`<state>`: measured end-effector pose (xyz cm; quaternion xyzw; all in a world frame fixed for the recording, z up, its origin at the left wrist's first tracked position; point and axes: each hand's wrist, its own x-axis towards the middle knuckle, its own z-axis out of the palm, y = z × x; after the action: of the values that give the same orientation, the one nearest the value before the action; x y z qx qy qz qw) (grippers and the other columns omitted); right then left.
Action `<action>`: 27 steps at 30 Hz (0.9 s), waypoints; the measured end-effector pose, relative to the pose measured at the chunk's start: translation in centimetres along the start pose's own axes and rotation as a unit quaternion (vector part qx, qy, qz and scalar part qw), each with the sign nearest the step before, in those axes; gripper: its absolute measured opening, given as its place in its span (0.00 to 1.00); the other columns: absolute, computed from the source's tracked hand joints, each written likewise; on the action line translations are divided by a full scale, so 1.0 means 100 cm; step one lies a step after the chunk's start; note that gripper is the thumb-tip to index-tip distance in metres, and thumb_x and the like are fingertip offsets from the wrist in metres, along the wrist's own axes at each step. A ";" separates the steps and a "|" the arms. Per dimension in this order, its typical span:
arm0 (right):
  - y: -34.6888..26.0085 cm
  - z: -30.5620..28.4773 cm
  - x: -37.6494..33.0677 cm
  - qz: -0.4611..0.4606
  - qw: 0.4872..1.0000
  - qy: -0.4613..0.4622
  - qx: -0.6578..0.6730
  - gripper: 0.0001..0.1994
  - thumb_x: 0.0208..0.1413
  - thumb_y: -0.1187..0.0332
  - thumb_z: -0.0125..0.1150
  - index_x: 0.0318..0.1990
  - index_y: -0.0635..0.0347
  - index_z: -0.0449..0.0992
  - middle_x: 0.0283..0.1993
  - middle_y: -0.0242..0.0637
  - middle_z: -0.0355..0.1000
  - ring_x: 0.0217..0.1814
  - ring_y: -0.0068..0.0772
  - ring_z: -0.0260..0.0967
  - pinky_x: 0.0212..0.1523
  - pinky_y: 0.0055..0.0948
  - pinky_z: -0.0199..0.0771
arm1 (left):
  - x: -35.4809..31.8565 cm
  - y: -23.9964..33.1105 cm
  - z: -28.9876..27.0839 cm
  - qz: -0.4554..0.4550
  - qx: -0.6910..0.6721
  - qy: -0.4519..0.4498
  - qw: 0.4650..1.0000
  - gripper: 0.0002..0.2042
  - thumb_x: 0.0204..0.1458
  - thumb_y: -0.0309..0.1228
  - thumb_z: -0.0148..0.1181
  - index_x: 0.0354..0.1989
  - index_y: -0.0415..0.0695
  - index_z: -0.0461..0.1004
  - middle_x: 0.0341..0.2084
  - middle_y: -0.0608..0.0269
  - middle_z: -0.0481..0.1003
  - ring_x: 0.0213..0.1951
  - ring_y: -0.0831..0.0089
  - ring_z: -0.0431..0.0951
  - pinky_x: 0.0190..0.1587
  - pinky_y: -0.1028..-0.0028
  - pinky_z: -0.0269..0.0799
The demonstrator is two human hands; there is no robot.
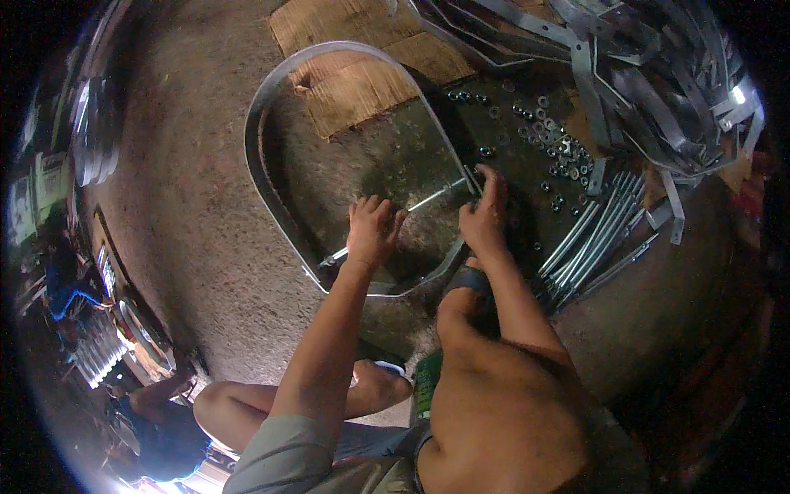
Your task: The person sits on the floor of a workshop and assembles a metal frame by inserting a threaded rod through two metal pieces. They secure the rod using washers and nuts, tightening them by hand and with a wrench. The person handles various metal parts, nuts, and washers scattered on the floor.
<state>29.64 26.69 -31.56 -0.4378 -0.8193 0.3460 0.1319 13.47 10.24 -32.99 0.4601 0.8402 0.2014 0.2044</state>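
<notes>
A large looped metal band (257, 177) rests on the floor in front of me, rounded at its far end. Across its near part runs a thin metal rod (436, 196), passing through or meeting the band on both sides. My left hand (374, 230) is closed round the middle of this rod. At the rod's right end, my right hand (484, 216) is bent against the band's edge, thumb and fingers drawn together. What lies between those fingers is too hidden to name. A small fitting (327, 260) shows at the rod's left end.
Loose nuts and washers (564, 148) lie scattered on the right, beside a bundle of metal rods (597, 239). Bent metal strips (625, 74) are heaped at the far right. Flattened cardboard (354, 99) lies partly under the band. Another person in blue (173, 440) is at lower left.
</notes>
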 end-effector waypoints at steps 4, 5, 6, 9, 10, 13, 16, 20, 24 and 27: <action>-0.018 -0.004 0.001 0.048 0.997 0.016 0.059 0.41 0.46 0.75 0.68 0.70 0.57 0.55 0.65 0.54 0.61 0.68 0.57 0.58 0.67 0.48 0.57 | -0.002 -0.001 -0.002 -0.008 -0.005 -0.004 1.000 0.11 0.56 0.40 0.60 0.36 0.44 0.76 0.37 0.53 0.72 0.46 0.50 0.70 0.54 0.52 0.63; -0.023 -0.003 0.003 0.057 0.996 0.022 0.064 0.41 0.46 0.76 0.68 0.69 0.56 0.55 0.64 0.53 0.61 0.68 0.56 0.57 0.67 0.48 0.57 | -0.004 -0.002 -0.002 -0.009 0.002 0.003 1.000 0.11 0.56 0.40 0.60 0.36 0.44 0.76 0.37 0.53 0.72 0.46 0.50 0.70 0.54 0.52 0.63; -0.019 -0.003 0.003 0.043 0.998 0.016 0.052 0.41 0.46 0.75 0.68 0.69 0.56 0.55 0.64 0.53 0.61 0.68 0.56 0.57 0.67 0.48 0.57 | -0.002 0.000 -0.002 -0.006 -0.003 -0.001 1.000 0.11 0.57 0.40 0.59 0.36 0.44 0.76 0.36 0.53 0.72 0.46 0.50 0.70 0.54 0.52 0.63; -0.006 -0.003 0.002 0.024 0.999 -0.001 0.028 0.42 0.46 0.73 0.70 0.70 0.56 0.54 0.64 0.53 0.61 0.68 0.56 0.57 0.68 0.47 0.57 | 0.000 0.002 -0.002 0.008 -0.003 0.003 1.000 0.10 0.56 0.39 0.59 0.37 0.45 0.76 0.36 0.54 0.72 0.45 0.51 0.70 0.53 0.52 0.63; -0.006 -0.003 0.001 0.033 0.999 -0.004 0.030 0.43 0.46 0.73 0.70 0.70 0.56 0.54 0.64 0.53 0.61 0.68 0.56 0.57 0.68 0.47 0.57 | 0.000 0.000 -0.001 0.016 0.005 0.014 1.000 0.10 0.56 0.38 0.59 0.38 0.46 0.77 0.36 0.55 0.72 0.44 0.51 0.70 0.52 0.52 0.64; -0.018 -0.004 0.006 0.066 0.997 0.003 0.051 0.43 0.46 0.73 0.71 0.71 0.56 0.53 0.66 0.55 0.60 0.69 0.59 0.57 0.69 0.48 0.56 | 0.000 0.003 -0.004 0.013 0.009 0.014 1.000 0.09 0.56 0.37 0.59 0.38 0.46 0.77 0.35 0.55 0.72 0.44 0.50 0.70 0.51 0.52 0.65; -0.021 -0.005 0.008 0.052 0.997 -0.009 0.053 0.44 0.47 0.72 0.72 0.71 0.57 0.52 0.67 0.56 0.60 0.69 0.60 0.57 0.69 0.48 0.57 | -0.002 0.003 -0.004 0.006 0.018 0.016 1.000 0.08 0.56 0.37 0.59 0.38 0.46 0.77 0.35 0.55 0.72 0.44 0.50 0.70 0.51 0.52 0.65; -0.003 -0.006 0.003 0.056 0.997 -0.022 0.040 0.46 0.46 0.69 0.74 0.71 0.55 0.51 0.68 0.57 0.59 0.70 0.60 0.57 0.69 0.48 0.57 | 0.002 0.008 -0.006 0.000 0.000 -0.004 1.000 0.10 0.57 0.39 0.58 0.36 0.45 0.75 0.35 0.54 0.71 0.44 0.52 0.70 0.51 0.55 0.64; -0.023 -0.007 0.009 0.074 0.995 0.000 0.059 0.46 0.47 0.69 0.73 0.72 0.53 0.49 0.67 0.57 0.59 0.70 0.59 0.57 0.69 0.47 0.57 | 0.000 0.006 -0.008 -0.001 0.020 0.004 1.000 0.10 0.56 0.39 0.59 0.35 0.45 0.75 0.34 0.54 0.71 0.44 0.53 0.70 0.51 0.55 0.64; -0.007 -0.004 0.009 0.053 0.996 -0.007 0.066 0.47 0.47 0.68 0.74 0.72 0.53 0.49 0.67 0.57 0.59 0.70 0.59 0.57 0.69 0.47 0.57 | 0.002 0.005 -0.005 0.006 0.012 0.005 1.000 0.10 0.57 0.39 0.59 0.35 0.45 0.75 0.35 0.55 0.71 0.44 0.53 0.71 0.51 0.55 0.64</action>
<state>28.90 27.34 -30.93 -0.4684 -0.7714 0.4085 0.1367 13.43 10.62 -32.30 0.4668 0.8409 0.1947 0.1928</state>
